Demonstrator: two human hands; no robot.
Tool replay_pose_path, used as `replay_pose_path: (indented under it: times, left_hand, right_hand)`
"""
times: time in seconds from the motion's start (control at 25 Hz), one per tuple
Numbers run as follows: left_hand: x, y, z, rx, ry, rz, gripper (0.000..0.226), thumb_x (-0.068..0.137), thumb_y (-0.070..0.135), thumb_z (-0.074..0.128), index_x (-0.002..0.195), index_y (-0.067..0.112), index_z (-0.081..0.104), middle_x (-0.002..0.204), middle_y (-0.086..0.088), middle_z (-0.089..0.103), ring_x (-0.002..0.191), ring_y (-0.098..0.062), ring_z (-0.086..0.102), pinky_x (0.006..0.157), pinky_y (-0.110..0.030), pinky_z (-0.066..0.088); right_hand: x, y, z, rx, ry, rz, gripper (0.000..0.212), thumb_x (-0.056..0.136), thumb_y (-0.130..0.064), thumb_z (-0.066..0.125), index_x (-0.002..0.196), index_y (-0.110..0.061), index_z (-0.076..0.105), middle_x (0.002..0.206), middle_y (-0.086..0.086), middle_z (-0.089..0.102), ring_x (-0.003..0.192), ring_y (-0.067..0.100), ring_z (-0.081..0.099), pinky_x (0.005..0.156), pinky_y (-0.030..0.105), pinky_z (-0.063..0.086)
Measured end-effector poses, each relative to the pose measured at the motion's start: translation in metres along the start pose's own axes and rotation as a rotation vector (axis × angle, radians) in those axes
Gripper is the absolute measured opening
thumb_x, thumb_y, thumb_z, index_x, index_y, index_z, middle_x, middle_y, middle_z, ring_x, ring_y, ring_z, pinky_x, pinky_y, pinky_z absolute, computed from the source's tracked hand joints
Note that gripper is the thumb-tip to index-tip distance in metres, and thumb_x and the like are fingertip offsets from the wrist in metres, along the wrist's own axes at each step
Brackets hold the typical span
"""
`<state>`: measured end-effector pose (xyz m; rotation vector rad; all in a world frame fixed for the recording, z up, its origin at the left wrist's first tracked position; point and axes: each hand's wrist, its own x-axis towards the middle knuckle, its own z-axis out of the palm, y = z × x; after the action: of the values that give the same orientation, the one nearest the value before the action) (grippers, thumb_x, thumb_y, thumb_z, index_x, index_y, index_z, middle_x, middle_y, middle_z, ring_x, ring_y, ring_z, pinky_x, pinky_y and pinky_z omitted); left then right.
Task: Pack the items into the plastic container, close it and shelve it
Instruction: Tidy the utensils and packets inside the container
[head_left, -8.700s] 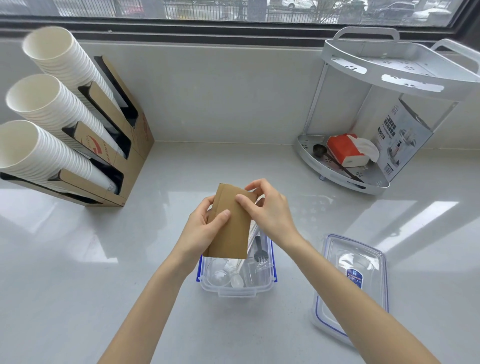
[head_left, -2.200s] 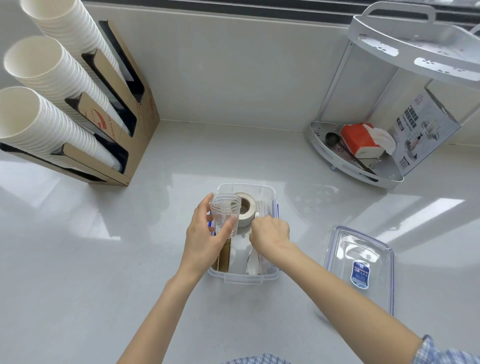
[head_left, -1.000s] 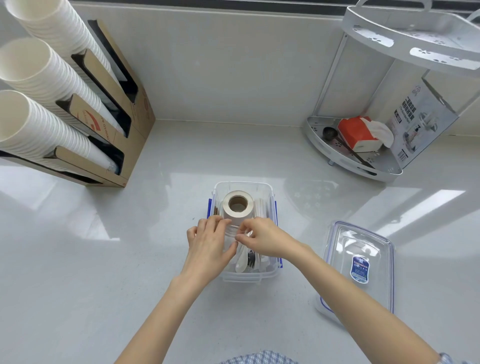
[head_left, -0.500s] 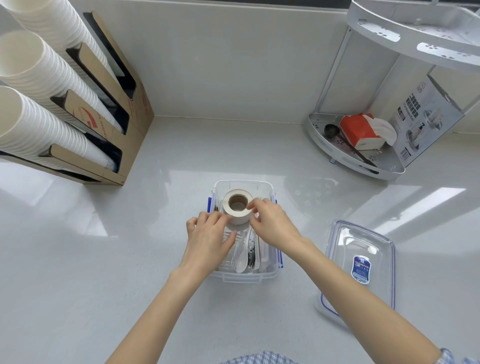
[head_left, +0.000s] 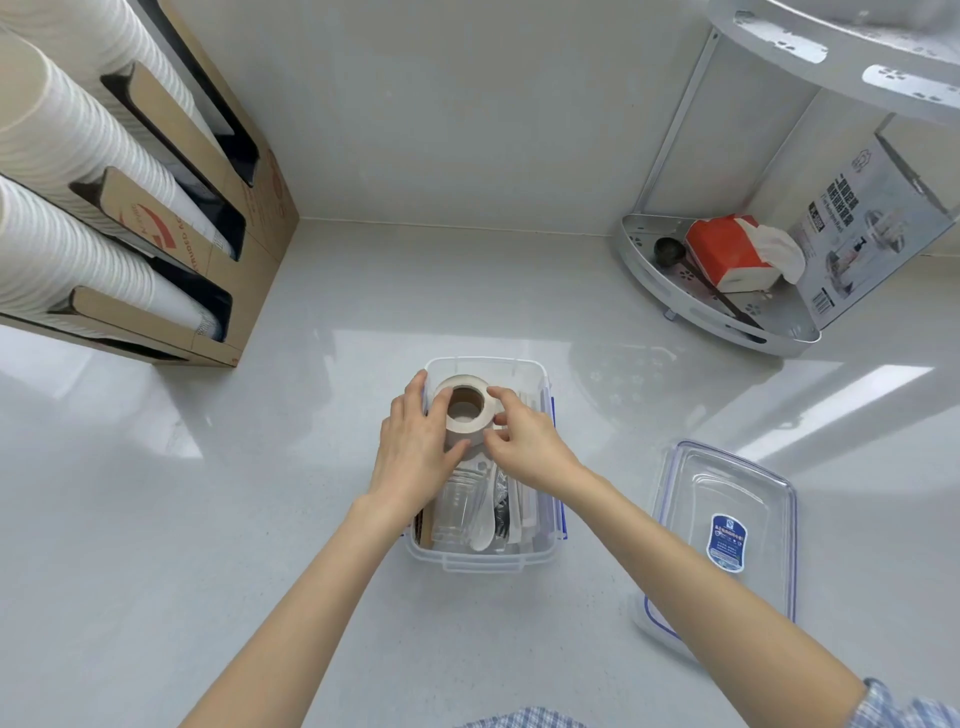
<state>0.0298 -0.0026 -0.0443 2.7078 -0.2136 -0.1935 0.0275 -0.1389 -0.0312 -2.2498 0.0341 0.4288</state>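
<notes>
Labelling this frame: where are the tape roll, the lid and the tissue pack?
tape roll (head_left: 464, 410): head view, cardboard core.
lid (head_left: 727, 540): head view, blue label.
tissue pack (head_left: 722, 249): head view, red top.

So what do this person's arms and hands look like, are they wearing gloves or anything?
No gloves: the left hand and right hand are bare, with no rings or watch visible. Both forearms are bare too. A blue-and-white checked sleeve shows at the right arm's upper end, and the same checked fabric peeks in at the bottom edge.

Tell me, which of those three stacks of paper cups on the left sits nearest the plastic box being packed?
The lowest stack, in the cardboard holder's bottom slot. The other two sit higher and farther back from the container.
</notes>
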Motion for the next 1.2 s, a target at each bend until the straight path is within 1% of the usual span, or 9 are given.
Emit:
replay_pose_path:
  times: [0.12, 0.24, 0.28, 0.4, 0.48, 0.56, 0.8, 1.04, 1.2]
  left_hand:
    - [-0.004, 0.006, -0.004, -0.007, 0.047, -0.025, 0.050, 0.085, 0.030, 0.053, 0.129, 0.016, 0.037, 0.148, -0.015, 0.019, 0.130, -0.030, 0.025, 0.101, -0.041, 0.027]
    - [-0.008, 0.019, -0.009, -0.044, 0.265, 0.086, 0.027, 0.083, 0.021, 0.055, 0.108, 0.010, 0.053, 0.122, -0.013, 0.049, 0.111, -0.030, 0.044, 0.086, -0.036, 0.033]
    - [-0.009, 0.025, -0.009, -0.063, 0.266, 0.138, 0.022, 0.084, 0.021, 0.055, 0.102, 0.009, 0.055, 0.112, -0.011, 0.056, 0.103, -0.029, 0.050, 0.082, -0.034, 0.034]
    - [-0.011, 0.039, 0.000, -0.083, 0.017, 0.185, 0.026, 0.088, 0.027, 0.048, 0.108, 0.011, 0.054, 0.110, -0.007, 0.063, 0.097, -0.026, 0.059, 0.083, -0.035, 0.041]
    - [-0.012, 0.043, 0.013, 0.081, -0.121, 0.189, 0.033, 0.088, 0.030, 0.046, 0.115, 0.011, 0.050, 0.116, -0.008, 0.062, 0.103, -0.027, 0.057, 0.087, -0.037, 0.041]
    - [-0.014, 0.045, 0.026, 0.260, -0.205, 0.153, 0.038, 0.088, 0.032, 0.046, 0.118, 0.008, 0.045, 0.118, -0.012, 0.058, 0.107, -0.031, 0.054, 0.090, -0.039, 0.036]
    - [-0.006, 0.045, 0.037, 0.367, -0.179, 0.080, 0.025, 0.085, 0.014, 0.045, 0.108, 0.006, 0.042, 0.107, -0.012, 0.065, 0.097, -0.031, 0.059, 0.085, -0.038, 0.032]
    - [-0.004, 0.039, 0.035, 0.232, -0.190, 0.026, 0.034, 0.082, 0.016, 0.048, 0.113, 0.008, 0.038, 0.099, -0.013, 0.068, 0.094, -0.032, 0.060, 0.083, -0.037, 0.031]
    - [-0.008, 0.041, 0.036, 0.290, -0.180, 0.059, 0.037, 0.084, 0.018, 0.048, 0.117, 0.009, 0.035, 0.103, -0.011, 0.066, 0.097, -0.031, 0.057, 0.085, -0.038, 0.032]
  right_hand:
    - [-0.002, 0.002, -0.004, -0.029, 0.024, -0.051, 0.043, 0.089, -0.013, 0.041, 0.131, -0.017, 0.039, 0.113, 0.015, 0.062, 0.086, 0.017, 0.055, 0.074, 0.021, 0.039]
    - [-0.007, 0.010, -0.014, 0.039, 0.275, -0.108, 0.030, 0.088, -0.009, 0.043, 0.116, -0.014, 0.053, 0.115, 0.008, 0.058, 0.085, 0.011, 0.052, 0.076, 0.013, 0.033]
    - [-0.010, 0.014, -0.018, 0.053, 0.342, -0.101, 0.029, 0.087, -0.009, 0.044, 0.114, -0.014, 0.054, 0.115, 0.007, 0.056, 0.083, 0.010, 0.051, 0.073, 0.010, 0.031]
    - [-0.020, 0.027, -0.027, 0.060, 0.372, 0.017, 0.030, 0.088, -0.016, 0.048, 0.118, -0.017, 0.050, 0.116, 0.005, 0.049, 0.071, 0.007, 0.050, 0.073, 0.015, 0.032]
    - [-0.028, 0.035, -0.025, 0.072, 0.323, 0.082, 0.032, 0.089, -0.021, 0.049, 0.121, -0.017, 0.047, 0.117, 0.005, 0.049, 0.068, 0.003, 0.049, 0.075, 0.020, 0.035]
    - [-0.034, 0.039, -0.022, 0.127, 0.274, 0.119, 0.034, 0.090, -0.024, 0.048, 0.122, -0.016, 0.045, 0.118, 0.006, 0.051, 0.074, 0.009, 0.052, 0.074, 0.022, 0.038]
    - [-0.037, 0.039, -0.018, 0.232, 0.235, 0.156, 0.034, 0.091, -0.025, 0.045, 0.123, -0.013, 0.045, 0.118, 0.008, 0.054, 0.085, 0.016, 0.054, 0.072, 0.027, 0.044]
    - [-0.038, 0.043, -0.016, 0.230, 0.233, 0.140, 0.032, 0.092, -0.028, 0.046, 0.120, -0.014, 0.048, 0.113, 0.004, 0.055, 0.081, 0.013, 0.054, 0.071, 0.026, 0.046]
    - [-0.037, 0.045, -0.014, 0.233, 0.235, 0.136, 0.031, 0.092, -0.030, 0.045, 0.119, -0.015, 0.049, 0.105, -0.002, 0.052, 0.080, 0.012, 0.055, 0.071, 0.025, 0.048]
